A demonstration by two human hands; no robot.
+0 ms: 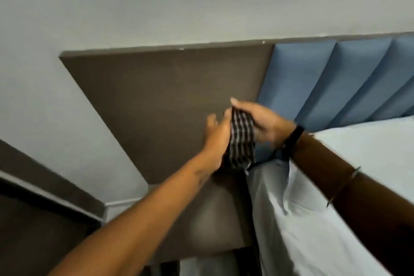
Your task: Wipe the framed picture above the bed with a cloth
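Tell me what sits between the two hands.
In the head view, a dark checked cloth lies between the left hand and the right hand, held by both in front of the brown headboard panel.

cloth (242,139) black-white check | panel (170,96) brown | cushions (313,78) blue | sheet (336,208) white
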